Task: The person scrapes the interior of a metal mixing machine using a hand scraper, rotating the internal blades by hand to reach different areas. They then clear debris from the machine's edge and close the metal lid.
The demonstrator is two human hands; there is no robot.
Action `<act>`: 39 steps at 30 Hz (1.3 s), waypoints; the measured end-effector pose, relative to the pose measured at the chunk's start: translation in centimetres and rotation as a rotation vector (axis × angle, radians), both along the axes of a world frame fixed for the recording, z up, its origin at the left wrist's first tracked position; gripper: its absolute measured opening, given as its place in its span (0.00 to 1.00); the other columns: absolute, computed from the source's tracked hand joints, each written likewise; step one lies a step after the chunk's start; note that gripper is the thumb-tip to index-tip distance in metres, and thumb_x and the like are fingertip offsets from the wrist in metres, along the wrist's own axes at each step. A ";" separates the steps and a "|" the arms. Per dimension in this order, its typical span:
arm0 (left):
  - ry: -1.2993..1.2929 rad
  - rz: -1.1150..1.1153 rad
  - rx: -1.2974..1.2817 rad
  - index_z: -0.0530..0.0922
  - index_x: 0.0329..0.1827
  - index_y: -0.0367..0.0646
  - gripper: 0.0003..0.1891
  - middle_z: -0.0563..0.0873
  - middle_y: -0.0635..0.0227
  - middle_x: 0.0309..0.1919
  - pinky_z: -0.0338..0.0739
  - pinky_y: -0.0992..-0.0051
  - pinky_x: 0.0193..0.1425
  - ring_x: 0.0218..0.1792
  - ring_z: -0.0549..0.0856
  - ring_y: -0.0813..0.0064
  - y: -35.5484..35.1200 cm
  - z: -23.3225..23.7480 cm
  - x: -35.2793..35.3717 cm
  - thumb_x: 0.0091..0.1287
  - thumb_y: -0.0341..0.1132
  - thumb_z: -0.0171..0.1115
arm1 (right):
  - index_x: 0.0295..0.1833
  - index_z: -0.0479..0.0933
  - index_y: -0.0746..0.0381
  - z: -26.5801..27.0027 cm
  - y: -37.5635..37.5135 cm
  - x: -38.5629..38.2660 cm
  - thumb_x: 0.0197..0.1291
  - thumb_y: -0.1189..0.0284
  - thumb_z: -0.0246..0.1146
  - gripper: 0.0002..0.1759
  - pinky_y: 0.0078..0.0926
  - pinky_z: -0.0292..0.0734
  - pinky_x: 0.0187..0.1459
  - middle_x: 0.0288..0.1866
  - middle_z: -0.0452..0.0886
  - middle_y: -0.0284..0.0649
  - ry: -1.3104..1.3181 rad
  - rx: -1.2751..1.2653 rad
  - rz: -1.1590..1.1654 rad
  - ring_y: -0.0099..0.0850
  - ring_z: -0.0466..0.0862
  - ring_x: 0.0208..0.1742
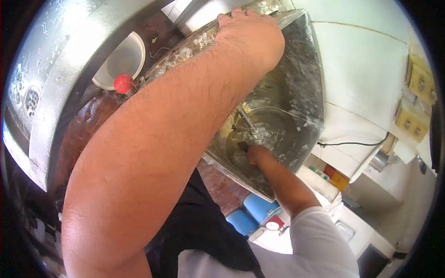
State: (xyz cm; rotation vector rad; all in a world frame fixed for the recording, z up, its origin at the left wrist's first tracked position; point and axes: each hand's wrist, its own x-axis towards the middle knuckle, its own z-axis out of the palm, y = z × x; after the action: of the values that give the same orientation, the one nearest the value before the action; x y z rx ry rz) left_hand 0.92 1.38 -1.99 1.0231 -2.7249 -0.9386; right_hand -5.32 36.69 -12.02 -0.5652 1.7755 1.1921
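A deep metal tub (299, 60) with a metal shaft (246, 118) across its inside looks like a mixer's trough. Whitish and yellowish residue coats its walls and the shaft. My left hand (248, 30) lies at the tub's far edge, its fingers bent over the rim; the forearm crosses much of the view. Down inside, my right hand (257, 155) is closed near the shaft, by the tub's wet-looking bottom. A small dark piece (243, 146) sticks out from its fingers; its kind cannot be made out.
To the left are a white bowl-like container (125, 58), a red ball-shaped knob (123, 84) and a steel basin (32, 102) with a drain. Blue containers (257, 207) and a red scale (274, 224) stand below right. A black cable (354, 144) runs along the tiled wall.
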 end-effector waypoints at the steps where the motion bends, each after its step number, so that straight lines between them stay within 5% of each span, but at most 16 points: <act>1: 0.009 0.006 -0.026 0.76 0.62 0.38 0.20 0.79 0.51 0.61 0.72 0.49 0.66 0.66 0.77 0.52 0.1 -0.2 0.0 0.77 0.43 0.52 | 0.51 0.87 0.64 -0.4 -0.2 -0.2 0.59 0.70 0.64 0.16 0.43 0.83 0.52 0.54 0.87 0.50 -0.003 0.001 0.003 0.46 0.87 0.56; 3: 0.004 0.019 -0.030 0.76 0.61 0.38 0.19 0.79 0.51 0.60 0.73 0.48 0.66 0.65 0.77 0.52 0.3 0.0 0.0 0.77 0.43 0.52 | 0.58 0.84 0.60 -2.2 -0.9 -1.0 0.61 0.70 0.64 0.20 0.45 0.81 0.56 0.60 0.85 0.48 0.088 0.064 -0.061 0.46 0.86 0.60; 7: -0.039 -0.022 -0.048 0.77 0.59 0.38 0.19 0.80 0.52 0.59 0.73 0.48 0.65 0.64 0.78 0.51 0.1 0.2 0.4 0.76 0.43 0.54 | 0.59 0.84 0.60 -4.2 -1.7 -1.3 0.62 0.69 0.64 0.20 0.49 0.80 0.57 0.61 0.85 0.48 0.124 0.066 -0.081 0.46 0.85 0.61; 9: 0.012 -0.007 -0.021 0.77 0.59 0.38 0.19 0.80 0.52 0.59 0.73 0.48 0.65 0.65 0.77 0.51 0.3 -0.2 0.1 0.76 0.43 0.54 | 0.60 0.83 0.60 -2.4 -2.8 -1.1 0.64 0.67 0.63 0.19 0.49 0.79 0.59 0.60 0.85 0.47 -0.119 0.289 0.070 0.44 0.85 0.62; 15: -0.005 0.009 -0.119 0.75 0.62 0.38 0.20 0.78 0.52 0.63 0.70 0.46 0.69 0.68 0.74 0.50 0.2 -0.2 0.3 0.77 0.44 0.52 | 0.59 0.84 0.58 -3.7 2.0 -2.0 0.66 0.65 0.59 0.19 0.46 0.80 0.58 0.61 0.84 0.47 -0.046 0.045 0.034 0.45 0.85 0.62; 18: -0.020 0.030 -0.163 0.70 0.68 0.41 0.22 0.76 0.52 0.66 0.68 0.45 0.71 0.71 0.72 0.49 0.1 -0.1 0.0 0.78 0.44 0.51 | 0.58 0.84 0.57 0.2 -1.1 -2.6 0.66 0.64 0.58 0.19 0.47 0.80 0.57 0.61 0.84 0.48 -0.228 0.207 0.112 0.47 0.84 0.61; 25: 0.031 0.009 -0.287 0.74 0.66 0.41 0.22 0.78 0.54 0.64 0.71 0.52 0.70 0.68 0.76 0.51 0.1 -0.4 0.6 0.77 0.45 0.53 | 0.56 0.84 0.59 11.5 -9.9 -10.5 0.59 0.65 0.60 0.21 0.43 0.82 0.54 0.57 0.86 0.46 -0.096 0.002 0.284 0.44 0.86 0.58; 28: 0.005 -0.025 -0.245 0.74 0.67 0.41 0.22 0.78 0.53 0.64 0.71 0.52 0.71 0.68 0.76 0.50 -0.2 0.1 0.5 0.77 0.44 0.53 | 0.57 0.85 0.57 7.9 -10.5 -14.3 0.61 0.65 0.60 0.20 0.42 0.83 0.54 0.58 0.86 0.44 -0.092 0.190 0.375 0.42 0.86 0.58; 32: -0.014 -0.023 -0.267 0.74 0.67 0.41 0.21 0.76 0.52 0.68 0.70 0.52 0.72 0.68 0.76 0.49 -0.2 0.1 0.5 0.77 0.44 0.53 | 0.59 0.85 0.55 2.9 -8.1 -15.0 0.61 0.65 0.61 0.21 0.44 0.83 0.53 0.61 0.85 0.41 -0.242 0.114 0.560 0.40 0.86 0.61; 34: -0.029 -0.025 -0.274 0.74 0.67 0.41 0.22 0.76 0.52 0.68 0.70 0.52 0.72 0.69 0.75 0.49 -0.1 0.3 0.7 0.77 0.44 0.54 | 0.62 0.84 0.53 -1.4 -5.9 -14.6 0.64 0.64 0.62 0.21 0.46 0.83 0.53 0.66 0.83 0.36 -0.120 0.092 0.409 0.40 0.83 0.64; 39: -0.067 -0.019 -0.359 0.74 0.66 0.40 0.22 0.76 0.52 0.68 0.69 0.54 0.73 0.70 0.74 0.49 0.0 0.6 0.6 0.76 0.44 0.55 | 0.64 0.82 0.53 -0.5 -8.5 -13.4 0.66 0.65 0.61 0.21 0.47 0.81 0.55 0.70 0.80 0.36 -0.217 0.158 0.363 0.41 0.81 0.67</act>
State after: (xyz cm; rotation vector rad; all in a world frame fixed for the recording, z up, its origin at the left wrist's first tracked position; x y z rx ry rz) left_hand 1.53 1.37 -1.42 0.9724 -2.8154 -0.3969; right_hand -18.73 28.22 -12.56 -0.9129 1.4181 1.4411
